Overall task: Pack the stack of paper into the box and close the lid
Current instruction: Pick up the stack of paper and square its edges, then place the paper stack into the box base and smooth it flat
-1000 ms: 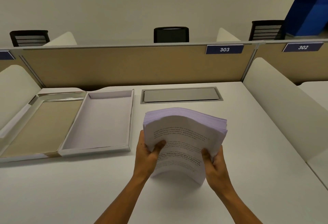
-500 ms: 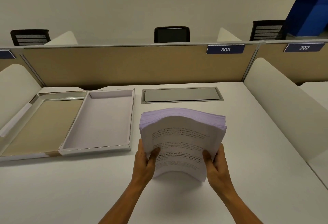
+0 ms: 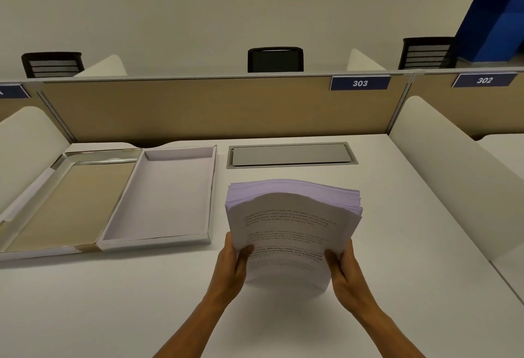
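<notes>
I have both hands on the stack of paper [image 3: 293,230], which stands nearly upright on its near edge on the white surface [image 3: 411,244], right of the box [image 3: 158,199] and well apart from it. My left hand [image 3: 231,265] is closed around the stack's lower left edge, thumb lying across the printed front sheet; my right hand [image 3: 344,268] is closed around the lower right edge in the same way. The sheets bow upward in the middle, so the top edge forms an arch, and the far sheets fan out a little behind the front one. Compared with a second ago, the stack has squared up: its bottom edge sits more level and the left corner has slid slightly toward the box, while my grip has barely changed and my thumbs sit a touch lower on the page. The box lies open and empty of paper at the left, its white tray nearest the stack and its lid [image 3: 68,204] folded flat further left, tan inner face up. Beyond the stack, a grey cable hatch [image 3: 290,155] is set into the surface below the tan divider [image 3: 198,108].
</notes>
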A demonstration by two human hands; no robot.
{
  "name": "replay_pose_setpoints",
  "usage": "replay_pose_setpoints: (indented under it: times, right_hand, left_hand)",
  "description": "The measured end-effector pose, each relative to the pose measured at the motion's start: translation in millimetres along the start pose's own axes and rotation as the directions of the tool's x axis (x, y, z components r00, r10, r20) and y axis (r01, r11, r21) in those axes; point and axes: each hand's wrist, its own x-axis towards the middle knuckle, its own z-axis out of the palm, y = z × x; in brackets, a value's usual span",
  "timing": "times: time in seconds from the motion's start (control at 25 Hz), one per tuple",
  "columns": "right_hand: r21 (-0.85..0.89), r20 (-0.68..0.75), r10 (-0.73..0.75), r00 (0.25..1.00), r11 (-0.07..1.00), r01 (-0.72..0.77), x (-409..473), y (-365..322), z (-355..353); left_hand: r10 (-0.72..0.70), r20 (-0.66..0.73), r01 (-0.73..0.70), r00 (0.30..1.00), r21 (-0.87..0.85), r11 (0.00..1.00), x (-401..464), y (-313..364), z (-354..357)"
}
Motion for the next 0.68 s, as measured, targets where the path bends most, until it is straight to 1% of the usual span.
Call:
replay_pose_setpoints:
  times: [0.12, 0.24, 0.32, 0.44, 0.56, 0.68]
  right_hand:
    - [-0.011, -0.054, -0.01, 0.998, 1.0, 0.009, 10, 2, -1]
    - [-0.011, -0.046, 0.002, 0.999, 1.0, -0.002, 22, -8, 2]
    - [-0.003, -0.023, 0.035, 0.999, 0.999, -0.035, 33, -18, 9]
    - [-0.026, 0.017, 0.131, 0.991, 0.991, -0.13, 52, -29, 27]
    - [-0.062, 0.064, 0.234, 0.97, 0.971, -0.23, 71, -43, 55]
    - [-0.062, 0.128, 0.329, 0.936, 0.944, -0.323, 92, -62, 87]
  left_hand:
    - [0.0, -0.055, 0.001, 0.998, 0.021, 1.0, 6, 8, -6]
    - [-0.031, -0.097, 0.032, 0.995, 0.012, 0.999, 12, 15, -20]
    - [-0.068, -0.122, 0.073, 0.99, 0.039, 0.997, 19, 19, -34]
    - [-0.174, -0.147, 0.188, 0.974, 0.086, 0.978, 31, 23, -58]
    - [-0.314, -0.148, 0.327, 0.938, 0.079, 0.942, 45, 21, -90]
    - [-0.391, -0.147, 0.407, 0.909, 0.102, 0.908, 57, 21, -126]
